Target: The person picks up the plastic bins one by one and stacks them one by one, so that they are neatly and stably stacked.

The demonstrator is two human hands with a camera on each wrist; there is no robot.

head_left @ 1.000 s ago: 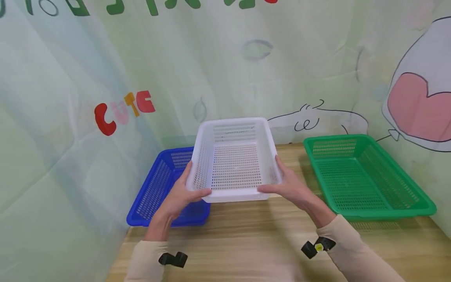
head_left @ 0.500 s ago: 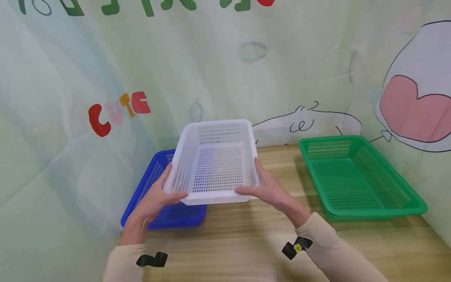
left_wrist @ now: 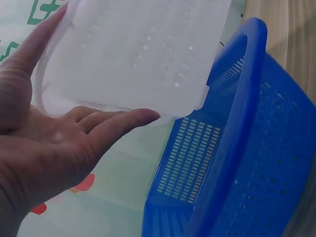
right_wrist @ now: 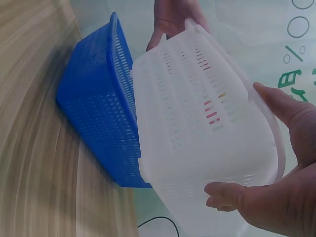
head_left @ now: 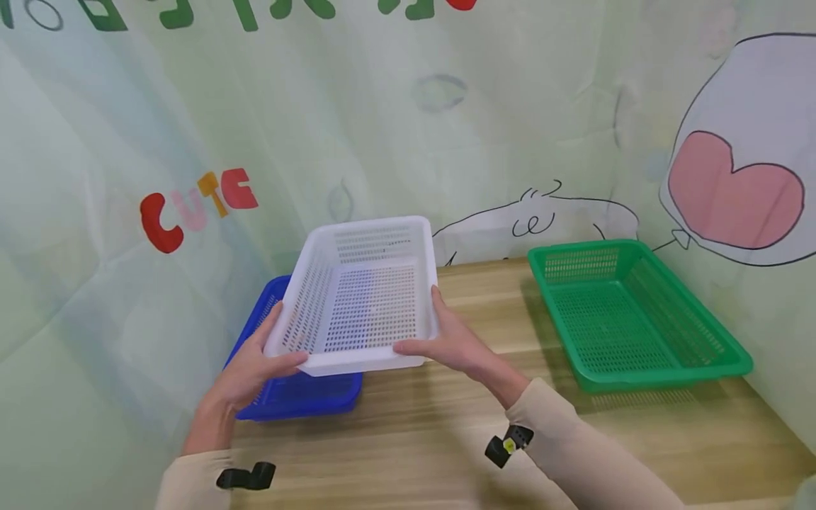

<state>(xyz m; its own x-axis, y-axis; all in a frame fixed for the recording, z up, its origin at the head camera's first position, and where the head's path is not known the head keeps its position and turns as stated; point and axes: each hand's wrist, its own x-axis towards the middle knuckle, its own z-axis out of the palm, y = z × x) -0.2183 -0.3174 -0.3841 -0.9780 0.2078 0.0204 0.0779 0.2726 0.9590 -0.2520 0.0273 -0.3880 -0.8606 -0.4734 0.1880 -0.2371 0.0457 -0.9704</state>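
Note:
A white perforated plastic basket [head_left: 376, 301] is held up in both hands, its near side lower in the head view and its inside facing me. My left hand [head_left: 245, 368] grips its near left corner, thumb over the rim and fingers against the outer wall. At the near right corner, my right hand [head_left: 452, 340] holds it the same way. Below and behind it sits a blue basket [head_left: 312, 397] on the table, partly hidden by the white one. In the left wrist view, the white basket's bottom [left_wrist: 133, 54] hangs over the blue rim [left_wrist: 247, 98].
A green perforated basket [head_left: 631, 326] stands on the wooden table [head_left: 433, 439] at the right. Printed curtains [head_left: 357, 127] close off the back and both sides. The blue basket is near the left curtain.
Both hands have carried the white basket leftward, so it now overlaps more of the blue basket. The head view has turned slightly to the right. The grip looks the same.

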